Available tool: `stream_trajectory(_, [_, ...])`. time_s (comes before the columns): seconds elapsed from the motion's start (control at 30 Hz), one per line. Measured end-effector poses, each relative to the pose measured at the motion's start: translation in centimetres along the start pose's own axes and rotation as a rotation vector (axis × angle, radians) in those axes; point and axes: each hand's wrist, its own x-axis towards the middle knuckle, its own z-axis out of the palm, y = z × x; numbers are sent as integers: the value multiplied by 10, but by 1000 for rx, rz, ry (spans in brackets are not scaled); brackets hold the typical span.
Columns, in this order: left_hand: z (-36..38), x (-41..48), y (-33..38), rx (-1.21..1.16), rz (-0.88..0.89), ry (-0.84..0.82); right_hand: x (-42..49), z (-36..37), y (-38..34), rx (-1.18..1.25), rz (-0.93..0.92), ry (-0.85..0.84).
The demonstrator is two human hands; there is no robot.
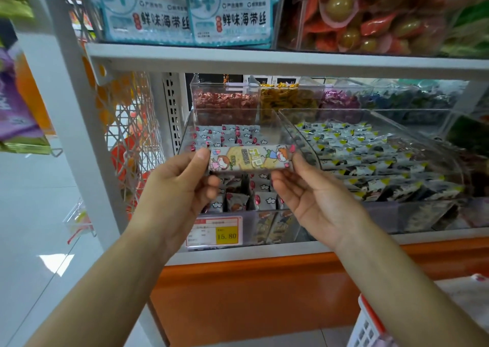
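A long flat snack packet [251, 159] with cartoon children printed on it is held level in front of a store shelf. My left hand [182, 185] pinches its left end between thumb and fingers. My right hand [312, 196] pinches its right end, palm turned up. The packet hovers over a clear plastic bin [275, 124] that holds several small white wrapped snacks [238, 135] with red marks.
To the right, another clear bin [434, 145] holds grey and yellow wrapped snacks. A price tag [214, 231] reads 15.80. Seaweed packs [190, 10] fill the upper shelf [264, 58]. Candy bins [225, 100] stand behind. A red and white basket [370, 323] sits low right.
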Motion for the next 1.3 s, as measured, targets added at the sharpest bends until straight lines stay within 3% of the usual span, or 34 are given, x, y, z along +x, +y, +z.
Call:
stream_trajectory(0.27, [1, 1, 6, -165, -97, -21, 3, -2, 0, 125, 10, -27])
stream_trajectory(0.4, [1, 3, 8, -169, -101, -56, 5, -5, 0, 65, -60, 3])
stream_trajectory(0.63, [-5, 0, 10, 171, 51, -150, 2, -8, -1, -321, -294, -42])
stream_trajectory(0.9, [1, -2, 7, 282, 44, -164, 1, -11, 0, -705, -475, -67])
stream_trajectory(1.3, [-3, -6, 10, 820, 305, -173, -1, -8, -5, -875, -518, -13])
